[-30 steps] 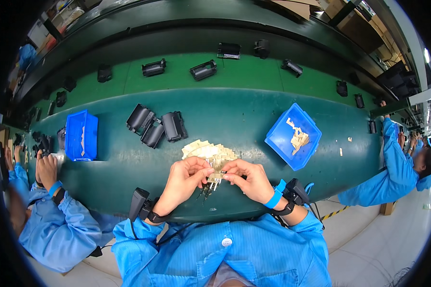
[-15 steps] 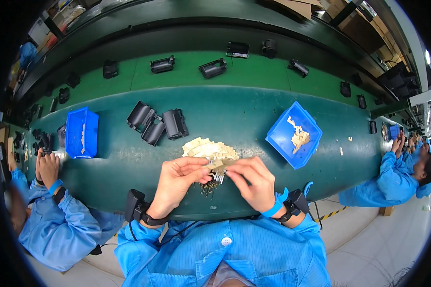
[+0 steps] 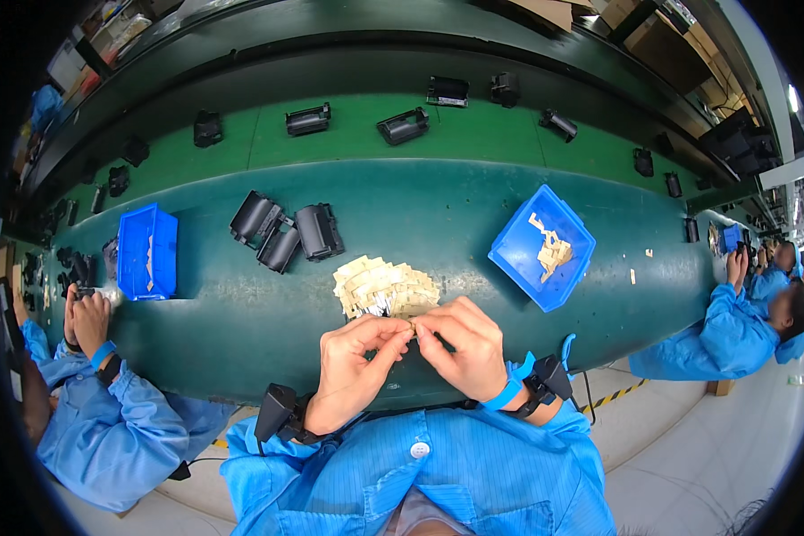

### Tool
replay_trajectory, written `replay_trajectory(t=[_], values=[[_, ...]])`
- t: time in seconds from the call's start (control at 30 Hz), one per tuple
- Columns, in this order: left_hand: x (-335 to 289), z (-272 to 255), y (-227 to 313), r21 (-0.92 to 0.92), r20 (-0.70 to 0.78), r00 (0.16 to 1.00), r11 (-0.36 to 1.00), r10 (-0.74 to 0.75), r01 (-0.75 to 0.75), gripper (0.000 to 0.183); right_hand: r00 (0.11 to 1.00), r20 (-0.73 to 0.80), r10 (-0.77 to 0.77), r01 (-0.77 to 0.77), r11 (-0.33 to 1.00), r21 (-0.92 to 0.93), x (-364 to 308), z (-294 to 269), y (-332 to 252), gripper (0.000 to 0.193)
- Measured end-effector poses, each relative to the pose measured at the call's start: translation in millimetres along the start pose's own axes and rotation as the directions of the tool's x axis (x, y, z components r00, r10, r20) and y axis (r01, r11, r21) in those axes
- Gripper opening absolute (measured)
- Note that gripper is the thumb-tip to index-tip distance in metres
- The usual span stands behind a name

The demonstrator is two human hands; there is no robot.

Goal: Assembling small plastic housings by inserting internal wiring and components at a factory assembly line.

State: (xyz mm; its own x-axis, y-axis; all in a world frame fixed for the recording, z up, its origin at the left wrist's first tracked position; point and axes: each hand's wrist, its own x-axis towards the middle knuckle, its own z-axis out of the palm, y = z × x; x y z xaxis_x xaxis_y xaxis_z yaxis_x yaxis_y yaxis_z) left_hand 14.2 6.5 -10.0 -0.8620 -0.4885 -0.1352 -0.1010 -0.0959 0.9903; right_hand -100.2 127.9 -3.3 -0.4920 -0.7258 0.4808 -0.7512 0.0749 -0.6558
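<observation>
Both hands meet fingertip to fingertip near the table's front edge. My left hand (image 3: 353, 362) is closed in a pinch of thumb and fingers. My right hand (image 3: 464, 348) pinches right beside it. Between the tips shows only a small tan bit, mostly hidden by the fingers. Just beyond them lies a fanned pile of cream-coloured flat strips (image 3: 384, 281), with some thin silvery ends at its near side. What lies under my hands is covered.
A blue bin (image 3: 512, 257) with several cream strips stands to the right, another blue bin (image 3: 171, 259) to the left. Black plastic housings (image 3: 317, 230) lie left of the pile. More housings (image 3: 403, 127) rest on the green strip behind. Co-workers sit at both sides.
The cream strip seen between my fingers is no longer visible there. My hands have come closer together, the left shifting right, and the fingertips now meet a little lower, off the pile.
</observation>
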Motion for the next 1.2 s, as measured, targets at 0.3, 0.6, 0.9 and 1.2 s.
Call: replay_trajectory(t=[0.3, 0.6, 0.9, 1.2], values=[[0, 9, -1, -0.076, -0.005, 0.998, 0.995, -0.063, 0.062, 0.011, 0.997, 0.06, 0.049, -0.055, 0.994, 0.092, -3, -5, 3, 0.015], [10, 11, 6, -0.248, 0.066, 0.978, 0.946, -0.2, 0.21, 0.015, 0.968, 0.087, 0.234, -0.247, 0.948, 0.2, -7, -18, 2, 0.01], [13, 17, 1, -0.149, 0.078, 0.995, 0.986, -0.059, 0.07, 0.018, 0.996, -0.085, -0.024, 0.029, 0.998, 0.058, -15, -7, 16, 0.011], [8, 26, 1, -0.191, 0.051, 0.999, 0.982, -0.007, 0.017, 0.015, 0.995, -0.076, 0.067, -0.045, 0.963, 0.266, -13, -19, 13, 0.013]])
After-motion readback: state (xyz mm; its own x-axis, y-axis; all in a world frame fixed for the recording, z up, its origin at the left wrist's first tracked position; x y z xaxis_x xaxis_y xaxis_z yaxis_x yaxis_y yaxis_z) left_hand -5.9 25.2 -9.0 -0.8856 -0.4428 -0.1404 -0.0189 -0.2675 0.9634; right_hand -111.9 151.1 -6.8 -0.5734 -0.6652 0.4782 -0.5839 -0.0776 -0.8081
